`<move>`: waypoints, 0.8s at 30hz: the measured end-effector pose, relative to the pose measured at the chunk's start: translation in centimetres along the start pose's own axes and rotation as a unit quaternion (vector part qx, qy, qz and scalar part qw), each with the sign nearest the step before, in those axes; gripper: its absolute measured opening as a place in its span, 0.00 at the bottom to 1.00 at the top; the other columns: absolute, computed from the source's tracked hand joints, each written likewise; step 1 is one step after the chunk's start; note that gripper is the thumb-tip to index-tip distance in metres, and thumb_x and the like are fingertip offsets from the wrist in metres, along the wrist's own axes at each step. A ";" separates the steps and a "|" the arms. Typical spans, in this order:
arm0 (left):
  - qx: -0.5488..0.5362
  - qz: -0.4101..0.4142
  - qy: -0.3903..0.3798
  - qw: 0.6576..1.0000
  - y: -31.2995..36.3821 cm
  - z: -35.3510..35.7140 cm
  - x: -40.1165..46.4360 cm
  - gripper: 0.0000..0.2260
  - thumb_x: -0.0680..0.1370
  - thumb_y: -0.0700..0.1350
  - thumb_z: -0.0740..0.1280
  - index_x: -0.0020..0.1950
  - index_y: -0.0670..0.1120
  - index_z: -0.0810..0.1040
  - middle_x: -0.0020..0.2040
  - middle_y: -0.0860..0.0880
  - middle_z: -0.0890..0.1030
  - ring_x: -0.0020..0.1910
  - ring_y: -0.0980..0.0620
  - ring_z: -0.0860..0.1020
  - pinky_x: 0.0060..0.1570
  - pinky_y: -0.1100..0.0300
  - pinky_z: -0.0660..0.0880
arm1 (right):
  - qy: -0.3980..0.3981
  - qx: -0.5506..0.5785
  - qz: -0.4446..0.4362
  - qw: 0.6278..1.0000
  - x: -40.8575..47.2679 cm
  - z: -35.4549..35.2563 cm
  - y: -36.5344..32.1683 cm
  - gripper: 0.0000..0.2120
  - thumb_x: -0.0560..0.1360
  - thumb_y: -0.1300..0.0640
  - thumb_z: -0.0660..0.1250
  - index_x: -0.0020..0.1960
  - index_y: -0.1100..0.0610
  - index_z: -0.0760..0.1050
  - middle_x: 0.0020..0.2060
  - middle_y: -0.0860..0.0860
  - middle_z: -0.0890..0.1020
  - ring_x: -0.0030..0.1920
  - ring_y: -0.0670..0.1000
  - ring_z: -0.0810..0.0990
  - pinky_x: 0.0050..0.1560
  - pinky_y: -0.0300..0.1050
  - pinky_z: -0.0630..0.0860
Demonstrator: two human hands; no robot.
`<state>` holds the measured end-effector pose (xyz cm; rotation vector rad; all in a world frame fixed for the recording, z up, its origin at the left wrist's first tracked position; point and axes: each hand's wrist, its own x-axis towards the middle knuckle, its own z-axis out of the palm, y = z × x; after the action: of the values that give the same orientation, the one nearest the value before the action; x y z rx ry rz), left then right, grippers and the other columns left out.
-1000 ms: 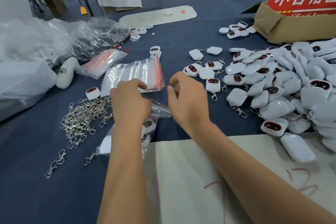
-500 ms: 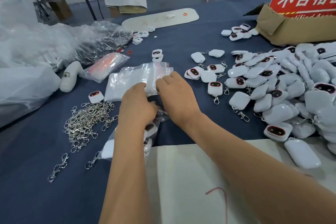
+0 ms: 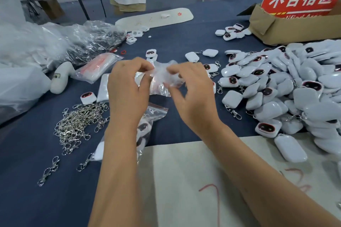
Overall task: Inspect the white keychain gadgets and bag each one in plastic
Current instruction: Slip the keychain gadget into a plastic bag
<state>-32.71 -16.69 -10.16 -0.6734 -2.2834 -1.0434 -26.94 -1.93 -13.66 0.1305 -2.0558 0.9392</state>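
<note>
Both the left hand (image 3: pixel 127 86) and the right hand (image 3: pixel 191 90) pinch a small clear plastic zip bag (image 3: pixel 162 77). They hold it above the dark blue table (image 3: pixel 27 180), left of the heap of white keychain gadgets (image 3: pixel 287 86).

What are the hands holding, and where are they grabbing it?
Both hands pinch a small clear plastic bag above the table. The left hand grips its left edge, the right hand its right edge. The bag looks empty.

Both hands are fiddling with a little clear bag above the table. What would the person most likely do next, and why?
Probably pull the bag's mouth open. The left hand and right hand each pinch an edge of the small plastic bag, which looks empty and crumpled, so it needs opening before a white gadget from the pile on the right can go in.
</note>
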 end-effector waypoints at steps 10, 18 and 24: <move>-0.118 -0.092 -0.183 0.972 3.9 -0.9 0.9 0.12 0.72 0.54 0.80 0.40 0.49 0.81 0.26 0.52 0.76 0.24 0.55 0.69 0.27 0.65 0.67 | -0.054 0.305 0.310 0.899 -3.2 -8.0 0.8 0.22 0.75 0.48 0.74 0.33 0.63 0.74 0.23 0.53 0.73 0.23 0.48 0.66 0.23 0.39 0.65; -0.034 -0.109 -0.153 0.982 5.4 4.2 -1.1 0.18 0.73 0.57 0.77 0.33 0.48 0.76 0.30 0.57 0.77 0.33 0.60 0.74 0.36 0.67 0.70 | -0.057 0.166 0.318 0.932 -5.0 -8.4 2.6 0.27 0.75 0.49 0.78 0.30 0.65 0.70 0.23 0.62 0.75 0.24 0.50 0.69 0.26 0.41 0.68; -0.167 -0.143 -0.339 0.915 6.7 6.5 -4.4 0.27 0.66 0.66 0.78 0.36 0.45 0.71 0.37 0.49 0.84 0.35 0.48 0.78 0.40 0.50 0.79 | -0.103 0.126 0.341 0.926 -5.0 -8.2 3.7 0.19 0.77 0.68 0.67 0.29 0.55 0.75 0.23 0.48 0.77 0.25 0.47 0.72 0.26 0.43 0.69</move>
<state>-26.94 -8.68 -13.13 -0.9786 -2.8886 -1.5499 -19.88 4.92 -16.53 -0.3966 -2.1973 1.6757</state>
